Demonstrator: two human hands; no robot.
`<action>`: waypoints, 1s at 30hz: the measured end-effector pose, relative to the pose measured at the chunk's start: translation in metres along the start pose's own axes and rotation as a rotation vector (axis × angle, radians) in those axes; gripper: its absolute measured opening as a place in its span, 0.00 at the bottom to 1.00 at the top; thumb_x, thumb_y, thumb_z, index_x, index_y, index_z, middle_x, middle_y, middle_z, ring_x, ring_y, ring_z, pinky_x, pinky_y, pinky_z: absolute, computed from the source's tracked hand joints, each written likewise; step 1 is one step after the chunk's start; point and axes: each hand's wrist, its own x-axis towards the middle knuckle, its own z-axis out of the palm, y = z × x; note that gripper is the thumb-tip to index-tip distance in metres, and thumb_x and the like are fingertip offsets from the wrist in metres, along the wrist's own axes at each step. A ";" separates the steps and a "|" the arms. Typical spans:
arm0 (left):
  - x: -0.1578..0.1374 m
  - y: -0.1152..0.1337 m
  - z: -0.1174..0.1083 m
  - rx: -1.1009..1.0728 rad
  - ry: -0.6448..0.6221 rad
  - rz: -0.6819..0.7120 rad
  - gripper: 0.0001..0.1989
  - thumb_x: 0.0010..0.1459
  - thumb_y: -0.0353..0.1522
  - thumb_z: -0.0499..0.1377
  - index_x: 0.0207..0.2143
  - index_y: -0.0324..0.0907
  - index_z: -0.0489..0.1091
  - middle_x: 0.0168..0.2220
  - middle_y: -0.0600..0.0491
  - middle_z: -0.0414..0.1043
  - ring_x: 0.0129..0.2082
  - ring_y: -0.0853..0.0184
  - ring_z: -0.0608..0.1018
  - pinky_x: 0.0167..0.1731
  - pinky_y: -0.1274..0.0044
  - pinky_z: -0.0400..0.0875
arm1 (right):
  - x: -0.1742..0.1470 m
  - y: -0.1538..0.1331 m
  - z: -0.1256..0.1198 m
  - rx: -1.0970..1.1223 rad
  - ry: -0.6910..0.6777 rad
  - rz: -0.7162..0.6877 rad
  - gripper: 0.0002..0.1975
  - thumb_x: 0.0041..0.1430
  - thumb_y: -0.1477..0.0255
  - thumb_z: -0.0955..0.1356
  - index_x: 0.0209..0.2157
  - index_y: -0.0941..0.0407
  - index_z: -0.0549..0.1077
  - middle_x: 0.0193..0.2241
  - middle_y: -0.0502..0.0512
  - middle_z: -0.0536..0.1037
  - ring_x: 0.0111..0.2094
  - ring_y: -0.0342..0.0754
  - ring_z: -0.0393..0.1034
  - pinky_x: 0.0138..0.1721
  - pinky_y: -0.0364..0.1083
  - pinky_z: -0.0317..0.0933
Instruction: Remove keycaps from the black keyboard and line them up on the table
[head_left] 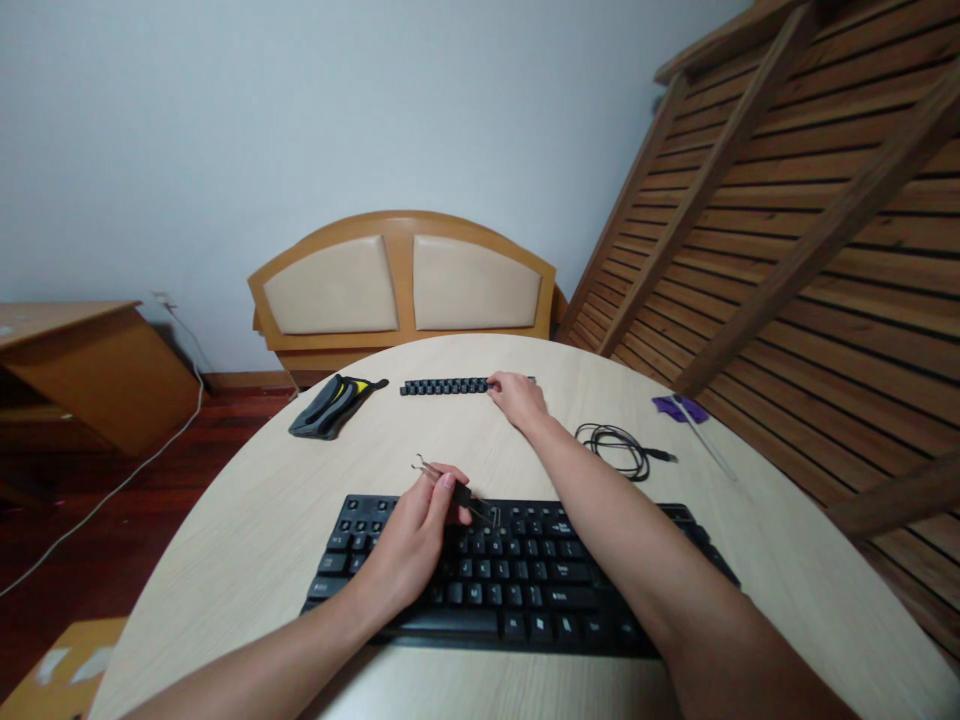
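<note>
A black keyboard (480, 622) lies in front of me, with some keycaps off along its top rows at the left. My left hand (421, 525) is above it, closed around a wire keycap puller (461, 494) with a dark middle and wire loops at both ends. Farther off, loose black keycaps (442, 386) stand in neat rows on the table. My right hand (517, 397) reaches over the keyboard to the right part of these rows, thumb and fingers pinched on a keycap (493, 384). Some keycaps are hidden behind that hand.
On the round table (247, 560), dark gloves (334, 405) with yellow lie at the left. A coiled black cable (619, 450) lies right of my forearm. Near the right edge is a purple cloth (681, 408) with a thin pale stick (705, 440). Wooden slats (795, 230) lean at the right.
</note>
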 end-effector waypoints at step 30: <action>0.002 -0.003 -0.001 0.056 -0.012 0.025 0.16 0.68 0.41 0.45 0.44 0.41 0.67 0.26 0.56 0.70 0.32 0.63 0.74 0.38 0.71 0.65 | -0.134 -0.003 -0.102 0.213 -0.378 -0.421 0.16 0.63 0.66 0.66 0.52 0.53 0.73 0.48 0.56 0.78 0.50 0.52 0.70 0.52 0.49 0.62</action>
